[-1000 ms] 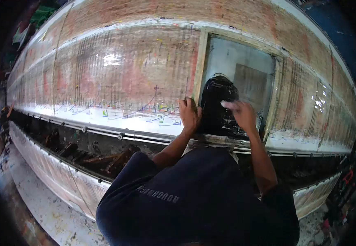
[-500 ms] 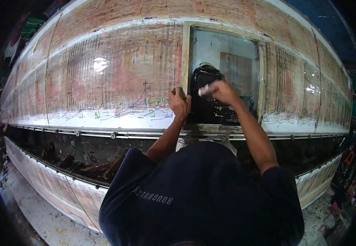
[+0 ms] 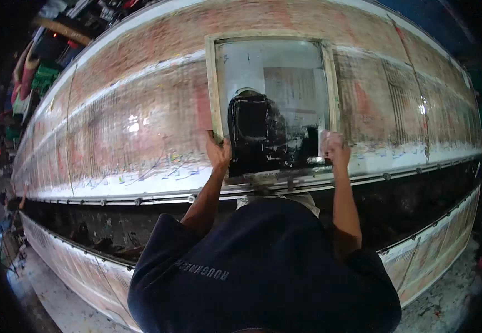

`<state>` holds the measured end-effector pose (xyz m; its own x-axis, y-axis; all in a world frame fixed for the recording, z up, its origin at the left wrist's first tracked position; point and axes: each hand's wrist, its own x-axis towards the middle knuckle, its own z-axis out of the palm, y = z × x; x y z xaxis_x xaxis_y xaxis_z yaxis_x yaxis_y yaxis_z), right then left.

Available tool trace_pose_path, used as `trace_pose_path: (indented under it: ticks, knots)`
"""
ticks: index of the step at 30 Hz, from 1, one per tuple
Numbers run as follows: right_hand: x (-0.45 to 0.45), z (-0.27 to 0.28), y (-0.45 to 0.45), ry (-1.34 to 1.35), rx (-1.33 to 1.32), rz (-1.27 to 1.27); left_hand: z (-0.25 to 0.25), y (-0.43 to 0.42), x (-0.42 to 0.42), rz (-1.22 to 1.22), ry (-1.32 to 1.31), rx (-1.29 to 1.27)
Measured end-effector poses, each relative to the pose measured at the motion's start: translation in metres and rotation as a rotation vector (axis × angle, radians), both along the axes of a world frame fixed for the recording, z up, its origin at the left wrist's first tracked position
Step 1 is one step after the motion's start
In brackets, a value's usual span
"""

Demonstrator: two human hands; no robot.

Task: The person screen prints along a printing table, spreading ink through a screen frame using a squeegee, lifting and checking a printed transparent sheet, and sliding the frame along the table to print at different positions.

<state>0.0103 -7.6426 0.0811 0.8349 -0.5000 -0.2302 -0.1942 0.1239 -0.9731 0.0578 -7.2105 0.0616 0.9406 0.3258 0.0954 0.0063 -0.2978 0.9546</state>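
Note:
A wooden-framed printing screen (image 3: 332,83) lies on a long, colour-stained table, with black ink (image 3: 252,119) smeared over the lower left of its mesh. My left hand (image 3: 219,151) is wrapped round the lower part of the left wooden rail. At the right rail, near its lower end, is my right hand (image 3: 338,151), fingers closed on a pale, pinkish wad (image 3: 326,143) that looks like cloth. The wad's exact kind is too blurred to make out.
Along the table's near edge runs a metal rail (image 3: 138,201) with several round stops. A dark gap (image 3: 396,211) separates this table (image 3: 141,100) from a second one (image 3: 80,250) behind me. A person (image 3: 14,202) is at the far left.
My right hand has moved from over the inked mesh to the right rail with the pale wad. My left hand stays on the left rail. The screen appears further left in view.

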Motion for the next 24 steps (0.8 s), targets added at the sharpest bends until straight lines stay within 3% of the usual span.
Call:
trace_pose_path:
  ticks: [3,5,7,8,9,11,12,14,15,17,21,22,24]
  knots:
    - [0.029,0.01,-0.099,0.214,-0.056,-0.164,0.0,-0.093,0.024,-0.051,0.203,0.181]
    - [0.053,0.001,-0.168,0.312,-0.266,-0.113,-0.005,-0.165,0.03,0.003,0.047,0.294]
    - [0.052,0.022,-0.2,0.304,-0.197,-0.102,0.0,-0.212,0.024,0.055,-0.058,0.214]
    - [0.048,0.034,-0.212,0.297,-0.139,-0.081,0.005,-0.224,0.011,0.043,0.109,0.298]
    - [0.038,0.018,-0.225,0.307,-0.143,-0.08,0.016,-0.23,0.003,0.042,0.12,0.296]
    - [0.009,-0.037,-0.248,0.237,-0.402,-0.057,0.035,-0.23,-0.003,-0.04,0.195,0.197]
    - [-0.001,-0.019,-0.239,0.251,-0.399,-0.043,-0.01,-0.226,-0.006,0.075,0.031,0.31]
    - [-0.016,0.038,-0.2,0.363,-0.08,-0.08,0.0,-0.222,-0.02,0.048,0.129,0.449]
    - [-0.018,0.035,-0.198,0.368,-0.076,-0.065,0.008,-0.22,-0.017,0.004,0.194,0.579]
    - [-0.024,0.024,-0.198,0.367,-0.028,-0.099,0.011,-0.222,-0.018,0.0,0.29,0.56]
    - [-0.037,0.004,-0.209,0.235,-0.091,-0.074,-0.001,-0.224,-0.018,0.04,0.213,0.593]
    - [-0.034,0.025,-0.203,0.38,-0.057,-0.053,-0.005,-0.224,-0.023,0.06,0.191,0.653]
    - [-0.04,-0.021,-0.219,0.378,-0.226,0.025,0.0,-0.225,-0.021,0.049,0.201,0.612]
